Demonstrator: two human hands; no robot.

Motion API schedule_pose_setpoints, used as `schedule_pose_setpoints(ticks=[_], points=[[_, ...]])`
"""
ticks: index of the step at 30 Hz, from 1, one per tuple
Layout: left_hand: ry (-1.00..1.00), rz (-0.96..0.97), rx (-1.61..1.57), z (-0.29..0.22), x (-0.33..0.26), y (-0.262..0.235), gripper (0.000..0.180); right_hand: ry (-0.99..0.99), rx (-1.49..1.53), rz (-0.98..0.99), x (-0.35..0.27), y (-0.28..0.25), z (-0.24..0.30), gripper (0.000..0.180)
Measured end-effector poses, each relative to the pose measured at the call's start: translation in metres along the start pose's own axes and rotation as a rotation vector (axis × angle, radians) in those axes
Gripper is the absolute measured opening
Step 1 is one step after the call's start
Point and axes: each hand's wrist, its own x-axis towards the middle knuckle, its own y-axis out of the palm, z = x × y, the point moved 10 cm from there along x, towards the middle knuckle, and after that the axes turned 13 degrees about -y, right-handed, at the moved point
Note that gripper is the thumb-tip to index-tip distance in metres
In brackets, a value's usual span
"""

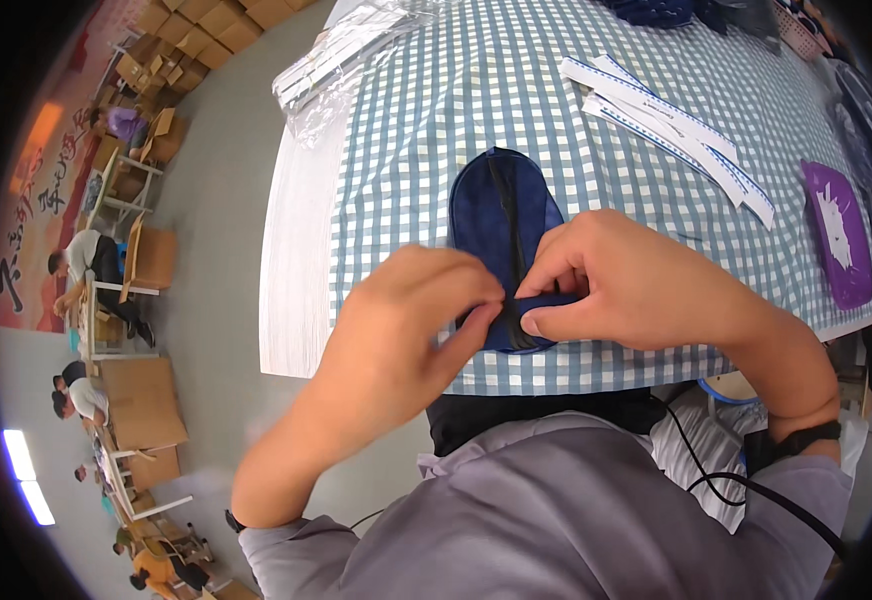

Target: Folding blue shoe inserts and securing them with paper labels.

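The navy oval pouch (474, 208) seems black-zipped lengthwise.

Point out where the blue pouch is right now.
In the head view, the blue pouch lies mid-picture on the checked cloth, left of the white strips, with the left hand and right hand at its nearer half.

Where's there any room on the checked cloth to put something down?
The checked cloth is bare left of the dark blue pouch, past its far end, and between the right hand and the purple tray. It's crowded at the pouch, where the left hand works too, and under the white strips.
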Motion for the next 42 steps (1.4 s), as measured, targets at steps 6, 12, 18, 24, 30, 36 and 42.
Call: schedule_pose_setpoints(ticks=[6,12,18,24,30,36,42], points=[[0.292,-0.190,0.055,-0.021,-0.035,0.005,0.030,-0.013,-0.022,0.010,0.001,0.000,0.008,0.031],[0.068,0.002,-0.258,0.009,-0.009,-0.004,0.032,0.012,-0.011,0.005,0.000,0.000,0.008,0.032],[0.031,0.078,-0.285,0.010,0.026,0.009,0.016,0.035,-0.001,0.003,-0.003,0.001,0.000,0.031],[-0.247,0.186,-0.391,0.026,0.032,0.018,0.009,0.000,0.014,-0.053,-0.005,0.000,0.003,0.031],[-0.318,0.357,-0.448,0.030,0.030,0.024,0.010,0.016,0.021,-0.063,-0.008,-0.002,0.005,0.031],[-0.407,0.377,-0.518,0.035,0.022,0.029,0.013,-0.051,0.006,-0.079,-0.007,-0.001,0.007,0.031],[-0.374,0.394,-0.473,0.026,0.021,0.027,0.013,-0.029,-0.015,-0.055,-0.008,-0.001,0.010,0.028]])
